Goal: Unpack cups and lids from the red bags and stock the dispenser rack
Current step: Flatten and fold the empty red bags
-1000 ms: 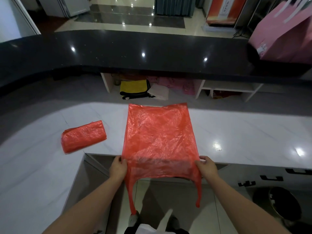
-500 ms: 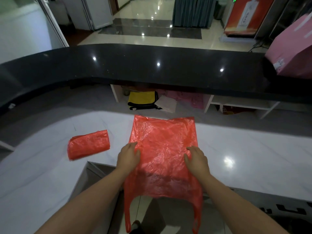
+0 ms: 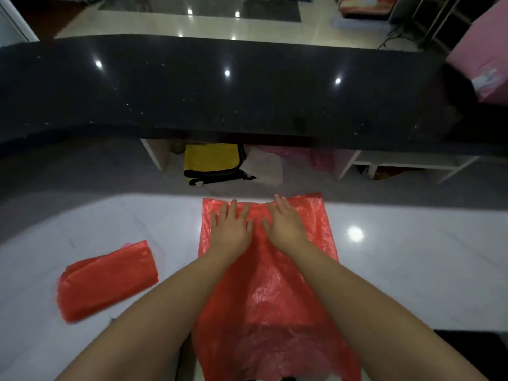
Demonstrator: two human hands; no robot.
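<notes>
An empty red plastic bag point(image 3: 270, 292) lies flat on the white marble counter point(image 3: 412, 270), its handle end hanging over the near edge. My left hand point(image 3: 231, 226) and my right hand point(image 3: 286, 224) rest palm down, fingers spread, side by side on the bag's far end. Neither hand holds anything. A second red bag point(image 3: 107, 280), folded into a small packet, lies on the counter to the left. No cups, lids or dispenser rack are in view.
A raised black glossy countertop point(image 3: 220, 92) runs across behind the white counter. Beneath it, open shelves hold a yellow and black bag point(image 3: 211, 160) and pink bags. A pink box point(image 3: 483, 59) sits at the far right.
Both hands let go of the bag's near edge and slid forward over it to the far end, coming closer together. The bag lies flatter. The folded bag has not moved.
</notes>
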